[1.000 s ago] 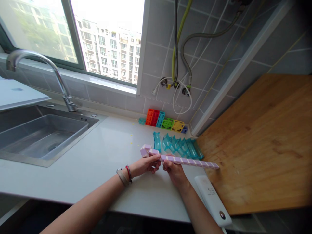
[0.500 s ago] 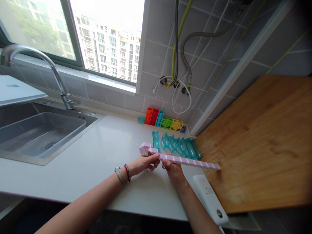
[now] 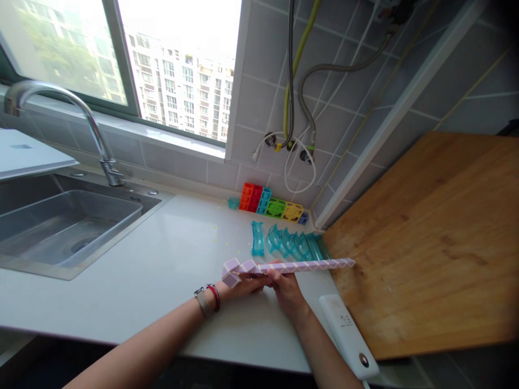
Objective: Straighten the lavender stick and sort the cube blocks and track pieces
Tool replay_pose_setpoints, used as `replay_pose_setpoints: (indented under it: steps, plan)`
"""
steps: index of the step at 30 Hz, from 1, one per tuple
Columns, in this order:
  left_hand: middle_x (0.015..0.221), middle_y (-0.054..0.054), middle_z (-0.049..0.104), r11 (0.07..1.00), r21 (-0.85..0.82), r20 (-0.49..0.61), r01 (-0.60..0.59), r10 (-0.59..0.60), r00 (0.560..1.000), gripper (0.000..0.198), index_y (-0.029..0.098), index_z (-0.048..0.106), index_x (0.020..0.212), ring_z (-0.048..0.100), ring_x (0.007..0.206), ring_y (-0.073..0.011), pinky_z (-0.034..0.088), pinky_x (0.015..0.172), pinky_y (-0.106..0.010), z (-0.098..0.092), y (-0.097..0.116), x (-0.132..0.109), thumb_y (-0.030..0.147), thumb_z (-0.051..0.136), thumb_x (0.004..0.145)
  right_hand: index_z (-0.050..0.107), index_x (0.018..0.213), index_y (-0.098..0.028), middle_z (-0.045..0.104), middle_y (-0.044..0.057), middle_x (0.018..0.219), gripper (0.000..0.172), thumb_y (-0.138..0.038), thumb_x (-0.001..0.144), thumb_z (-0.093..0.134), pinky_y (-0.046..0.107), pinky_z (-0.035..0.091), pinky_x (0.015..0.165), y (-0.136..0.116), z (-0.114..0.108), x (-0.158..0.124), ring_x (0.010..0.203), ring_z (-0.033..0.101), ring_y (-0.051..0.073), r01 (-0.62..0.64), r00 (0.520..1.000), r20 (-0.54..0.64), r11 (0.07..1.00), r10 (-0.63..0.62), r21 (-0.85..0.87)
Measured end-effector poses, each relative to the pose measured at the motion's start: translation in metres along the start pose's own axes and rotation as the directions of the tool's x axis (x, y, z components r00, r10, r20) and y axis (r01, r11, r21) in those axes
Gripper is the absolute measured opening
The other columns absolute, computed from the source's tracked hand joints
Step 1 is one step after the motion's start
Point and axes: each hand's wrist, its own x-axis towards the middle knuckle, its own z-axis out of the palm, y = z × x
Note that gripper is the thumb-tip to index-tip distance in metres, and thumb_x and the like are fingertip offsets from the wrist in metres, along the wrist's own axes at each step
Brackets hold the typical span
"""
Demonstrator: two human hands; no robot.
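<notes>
A long purple-and-white twist snake puzzle (image 3: 308, 266) is held above the counter, mostly straight, with a bent, folded section at its left end. My right hand (image 3: 288, 294) grips it near the middle, thumb along its near side. My left hand (image 3: 243, 286) is closed around it just right of the folded end; part of its fingers is hidden beneath the puzzle and behind my right hand. Just beyond lie several translucent teal track pieces: one straight piece (image 3: 258, 238) apart on the left, and a row of curved ones (image 3: 287, 241).
Colourful plastic blocks (image 3: 275, 207) line the wall. A wooden board (image 3: 430, 259) leans at the right, with a white power strip (image 3: 346, 335) beside it. On the left are a steel sink (image 3: 77, 270) and a faucet (image 3: 95, 127). Hoses (image 3: 298, 70) hang on the tiled wall.
The snake puzzle has rotated; its right tip is raised and its folded left end is lower. That end shows a different bend. My left hand has slid under it, closer to my right hand.
</notes>
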Motion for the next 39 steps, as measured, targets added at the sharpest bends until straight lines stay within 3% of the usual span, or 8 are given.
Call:
replay_pose_setpoints:
  steps: [3, 5, 9, 13, 28, 39]
  plan:
    - [0.068, 0.0, 0.06, 1.0, 0.01, 0.006, -0.028, 0.028, 1.0, 0.032, 0.015, 0.066, 0.083, 0.051, 0.063, -0.0136, 0.038, 0.058, -0.027, 0.0003, -0.0047, 0.0029, 0.046, 0.073, 0.084, 0.07, 0.09, -0.02, 0.066, 0.001, 0.075, 0.028, -0.04, 0.077, 0.083, 0.026, 0.039, 0.057, -0.0023, 0.0019, -0.0005, 0.06, 0.051, 0.013, -0.021, 1.0, 0.002, 0.999, 0.021, 0.029]
    - [0.069, 0.0, 0.059, 0.999, 0.011, -0.004, -0.044, 0.044, 0.999, 0.038, 0.015, 0.065, 0.086, 0.051, 0.063, -0.0133, 0.038, 0.057, -0.026, -0.0024, -0.0079, 0.0043, 0.052, 0.072, 0.084, 0.07, 0.091, -0.02, 0.063, -0.001, 0.07, 0.029, -0.04, 0.075, 0.085, 0.025, 0.037, 0.056, -0.0049, 0.004, -0.0008, 0.058, 0.048, 0.011, -0.019, 1.0, -0.016, 0.999, 0.019, 0.038]
    - [0.062, 0.001, 0.053, 0.999, 0.007, 0.01, -0.052, 0.052, 0.999, 0.057, 0.015, 0.061, 0.075, 0.047, 0.055, -0.0105, 0.038, 0.054, -0.025, -0.0059, -0.007, 0.0033, 0.068, 0.05, 0.093, 0.071, 0.09, -0.019, 0.054, -0.004, 0.058, 0.029, -0.04, 0.075, 0.084, 0.025, 0.033, 0.054, -0.0081, 0.0072, -0.0013, 0.055, 0.045, 0.012, -0.01, 1.0, -0.003, 1.0, 0.01, 0.015]
    - [0.067, -0.001, 0.056, 0.998, -0.006, 0.002, -0.061, 0.061, 0.998, 0.062, 0.016, 0.058, 0.073, 0.05, 0.056, -0.01, 0.04, 0.055, -0.024, -0.0042, -0.0015, 0.0015, 0.07, 0.039, 0.097, 0.072, 0.093, -0.019, 0.052, -0.004, 0.058, 0.026, -0.039, 0.079, 0.082, 0.025, 0.032, 0.056, -0.0079, 0.0078, -0.0008, 0.058, 0.046, 0.012, -0.012, 1.0, 0.006, 1.0, 0.012, 0.022]
    - [0.062, 0.001, 0.053, 0.996, 0.047, -0.036, -0.082, 0.084, 0.996, 0.053, 0.017, 0.058, 0.076, 0.045, 0.055, -0.0104, 0.035, 0.055, -0.027, -0.006, -0.0099, 0.0019, 0.065, 0.045, 0.098, 0.068, 0.085, -0.019, 0.049, -0.004, 0.06, 0.026, -0.041, 0.079, 0.082, 0.026, 0.035, 0.057, -0.0094, 0.0089, -0.001, 0.059, 0.042, 0.012, -0.015, 1.0, 0.004, 0.999, 0.015, 0.038]
    - [0.067, 0.002, 0.052, 0.994, 0.071, -0.196, -0.084, 0.096, 0.976, 0.039, 0.022, 0.051, 0.072, 0.048, 0.062, -0.0142, 0.036, 0.06, -0.027, -0.0029, -0.0035, -0.0014, 0.055, 0.063, 0.089, 0.067, 0.083, -0.019, 0.051, -0.004, 0.062, 0.028, -0.042, 0.077, 0.084, 0.025, 0.037, 0.057, -0.0074, 0.0068, -0.0007, 0.058, 0.041, 0.011, -0.046, 0.998, -0.031, 0.997, 0.048, 0.064]
